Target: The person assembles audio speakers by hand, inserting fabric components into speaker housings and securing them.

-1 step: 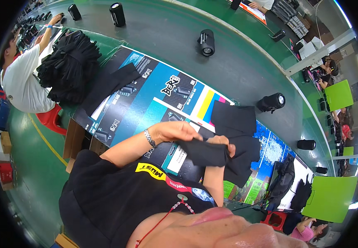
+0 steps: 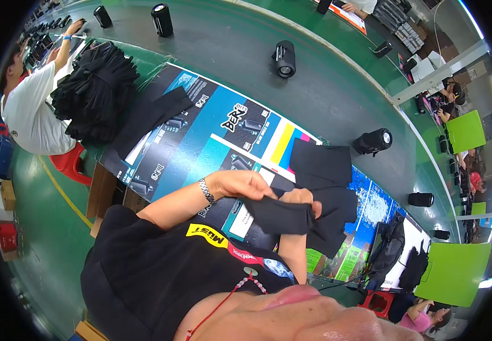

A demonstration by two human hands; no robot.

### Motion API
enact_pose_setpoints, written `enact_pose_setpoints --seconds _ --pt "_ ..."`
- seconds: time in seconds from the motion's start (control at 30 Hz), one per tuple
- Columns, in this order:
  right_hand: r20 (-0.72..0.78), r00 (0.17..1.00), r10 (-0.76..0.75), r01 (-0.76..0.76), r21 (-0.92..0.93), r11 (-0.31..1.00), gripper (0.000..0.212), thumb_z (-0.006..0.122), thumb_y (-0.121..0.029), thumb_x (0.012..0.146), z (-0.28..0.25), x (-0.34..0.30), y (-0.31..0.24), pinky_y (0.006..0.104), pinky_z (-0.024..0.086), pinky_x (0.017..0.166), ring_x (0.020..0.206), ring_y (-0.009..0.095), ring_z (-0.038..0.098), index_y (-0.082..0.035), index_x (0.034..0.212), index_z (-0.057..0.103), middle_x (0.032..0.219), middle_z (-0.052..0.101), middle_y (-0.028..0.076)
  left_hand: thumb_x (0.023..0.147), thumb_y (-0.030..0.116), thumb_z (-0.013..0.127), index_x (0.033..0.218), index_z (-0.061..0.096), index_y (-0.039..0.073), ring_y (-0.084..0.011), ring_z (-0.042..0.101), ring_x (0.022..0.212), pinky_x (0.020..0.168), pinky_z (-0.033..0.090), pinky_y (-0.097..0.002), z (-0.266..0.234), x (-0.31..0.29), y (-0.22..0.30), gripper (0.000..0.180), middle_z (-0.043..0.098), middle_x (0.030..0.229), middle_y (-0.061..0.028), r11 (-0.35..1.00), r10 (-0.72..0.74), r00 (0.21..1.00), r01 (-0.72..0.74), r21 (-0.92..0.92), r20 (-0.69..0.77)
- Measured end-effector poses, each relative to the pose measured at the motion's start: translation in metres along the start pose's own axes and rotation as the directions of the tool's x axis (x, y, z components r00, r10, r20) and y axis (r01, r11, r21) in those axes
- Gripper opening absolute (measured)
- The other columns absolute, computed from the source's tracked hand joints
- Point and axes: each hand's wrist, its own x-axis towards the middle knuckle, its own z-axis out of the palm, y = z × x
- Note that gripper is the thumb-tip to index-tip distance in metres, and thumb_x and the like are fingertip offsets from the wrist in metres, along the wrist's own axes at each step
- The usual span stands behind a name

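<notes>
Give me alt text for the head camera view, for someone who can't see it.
A person's left hand and right hand hold a piece of black fabric above a colourfully printed worktop. More black fabric lies beside the right hand, a thick black bundle sits toward the left, and black cylinders dot the dark grey surface beyond.

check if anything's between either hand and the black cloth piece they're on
Nothing visible does: the left hand pinches the black cloth piece near one end, and the right hand grips it near the other.
</notes>
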Motion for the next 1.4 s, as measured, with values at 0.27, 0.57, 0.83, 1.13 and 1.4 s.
enact_pose_setpoints --seconds 0.27,0.57,0.83,1.13,1.4 --pt "-0.099 0.98 0.173 -0.159 0.142 0.977 0.051 0.058 -0.037 0.089 -0.006 -0.013 0.012 0.0318 0.038 0.049 0.046 0.017 0.044 -0.012 0.049 0.04 0.048 0.047 0.003 0.085 0.026 0.07 0.091 0.067 -0.01 -0.0239 0.065 0.082 0.075 0.048 -0.0365 -0.005 -0.002 0.0 0.037 0.068 0.095 -0.017 0.912 -0.27 0.959 0.226 0.343 0.083" --pt "0.189 0.966 0.174 -0.154 -0.116 0.981 0.056 0.049 -0.045 0.094 -0.007 -0.004 0.006 0.0301 0.036 0.051 0.049 0.016 0.048 -0.015 0.048 0.042 0.052 0.051 0.0 0.083 0.027 0.071 0.069 0.064 -0.004 -0.0319 0.059 0.093 0.092 0.036 -0.0454 0.014 -0.001 0.026 0.035 0.068 0.086 -0.0171 0.934 0.062 0.979 -0.126 0.335 0.195" --pt "-0.283 0.957 0.054 -0.128 -0.25 0.96 0.042 0.049 -0.03 0.095 -0.142 -0.08 0.002 0.0387 0.045 0.096 0.107 0.031 0.059 0.006 0.114 0.059 0.116 0.061 0.021 0.086 0.031 0.071 0.095 0.063 -0.006 -0.0105 0.058 0.075 0.065 0.048 -0.027 -0.046 0.0 -0.01 0.039 0.067 0.086 -0.0042 0.861 -0.137 0.915 -0.079 0.502 0.378" --pt "-0.497 0.854 0.152 -0.354 -0.343 0.87 0.028 0.051 -0.018 0.097 0.014 0.011 -0.013 0.0284 0.05 0.083 0.094 0.014 0.063 0.004 0.113 0.061 0.102 0.067 0.006 0.099 0.04 0.046 0.109 0.058 -0.002 -0.015 0.058 0.098 0.092 0.042 -0.0299 -0.004 0.019 0.037 0.045 0.062 0.102 -0.0066 0.921 0.171 0.883 0.014 0.389 -0.436" --pt "-0.391 0.917 -0.085 -0.387 -0.92 0.051 0.018 0.065 -0.016 0.089 0.082 0.032 0.002 0.0244 0.044 0.076 0.081 0.009 0.058 0.0 0.082 0.068 0.082 0.065 0.0 0.089 0.02 0.063 0.08 0.059 0.001 -0.0147 0.048 0.076 0.074 0.039 -0.0295 0.03 0.008 0.092 0.021 0.055 0.078 -0.0025 0.775 0.025 0.987 0.08 0.627 -0.158"
